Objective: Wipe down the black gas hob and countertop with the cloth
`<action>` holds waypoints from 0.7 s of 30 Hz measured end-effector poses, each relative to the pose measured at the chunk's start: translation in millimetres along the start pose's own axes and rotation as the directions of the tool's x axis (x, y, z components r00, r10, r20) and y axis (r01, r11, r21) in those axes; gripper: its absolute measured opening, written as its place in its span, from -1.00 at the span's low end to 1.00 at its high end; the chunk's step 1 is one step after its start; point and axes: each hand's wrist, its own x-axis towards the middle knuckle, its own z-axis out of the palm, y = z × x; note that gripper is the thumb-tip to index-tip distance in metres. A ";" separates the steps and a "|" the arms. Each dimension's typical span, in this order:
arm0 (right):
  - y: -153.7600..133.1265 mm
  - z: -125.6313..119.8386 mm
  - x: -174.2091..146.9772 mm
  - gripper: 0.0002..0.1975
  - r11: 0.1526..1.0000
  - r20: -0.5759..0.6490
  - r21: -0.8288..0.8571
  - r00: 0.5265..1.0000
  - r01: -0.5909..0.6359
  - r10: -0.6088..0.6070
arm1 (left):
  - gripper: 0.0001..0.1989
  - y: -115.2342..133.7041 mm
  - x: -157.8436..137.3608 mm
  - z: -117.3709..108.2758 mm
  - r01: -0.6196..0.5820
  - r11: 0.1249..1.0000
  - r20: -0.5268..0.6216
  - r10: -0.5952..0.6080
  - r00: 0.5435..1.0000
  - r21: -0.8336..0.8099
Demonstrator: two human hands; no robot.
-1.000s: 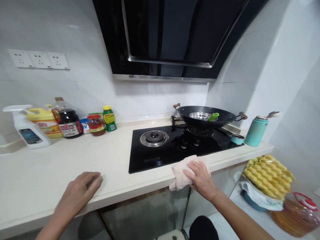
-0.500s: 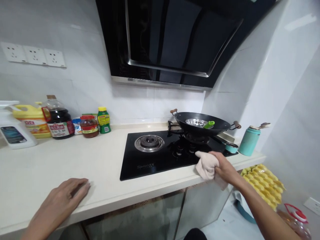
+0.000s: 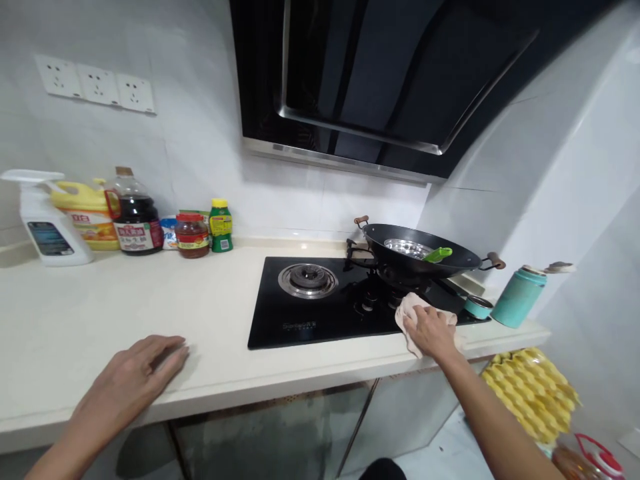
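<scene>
My right hand (image 3: 431,331) presses a pale pink cloth (image 3: 407,313) onto the front right edge of the black glass gas stove (image 3: 300,333); its fingers lie over the cloth and hold it. Behind it, a black wok (image 3: 425,265) with wooden handles sits on the right burner, with a metal strainer (image 3: 406,249) and a green handle (image 3: 438,255) inside. My left hand (image 3: 133,373) rests on the white countertop (image 3: 215,320) left of the stove, fingers stretched out and nothing in it.
Along the back wall at left stand a spray bottle (image 3: 50,230), a yellow jug (image 3: 90,213), a dark sauce bottle (image 3: 136,223), a red-lidded jar (image 3: 192,237) and a green bottle (image 3: 221,227). At right are a small turquoise cup (image 3: 479,307), a turquoise canister (image 3: 520,298) and yellow egg trays (image 3: 533,390) below.
My right hand has gone from holding the bunched cloth at the counter's edge to pressing it, spread flatter, onto the stove's corner. My left hand stays on the countertop. The view has shifted slightly.
</scene>
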 end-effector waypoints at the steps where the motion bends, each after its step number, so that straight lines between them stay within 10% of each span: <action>1: -4.9 -4.3 -10.3 -0.55 0.999 -0.012 -0.034 1.000 0.025 -0.026 | -0.51 -0.3 0.3 0.2 -0.001 1.000 0.002 0.001 1.000 -0.004; 12: -169.1 -33.2 -66.8 -0.67 0.758 -0.097 0.175 0.777 0.629 -0.622 | -0.63 50.1 21.1 1.3 -0.124 0.966 0.118 0.154 0.981 -0.229; 21: -200.2 -27.2 32.1 -0.55 0.897 0.225 -0.017 0.876 0.442 -0.428 | -0.50 128.5 83.6 24.3 -0.141 0.930 0.387 0.275 0.880 -0.340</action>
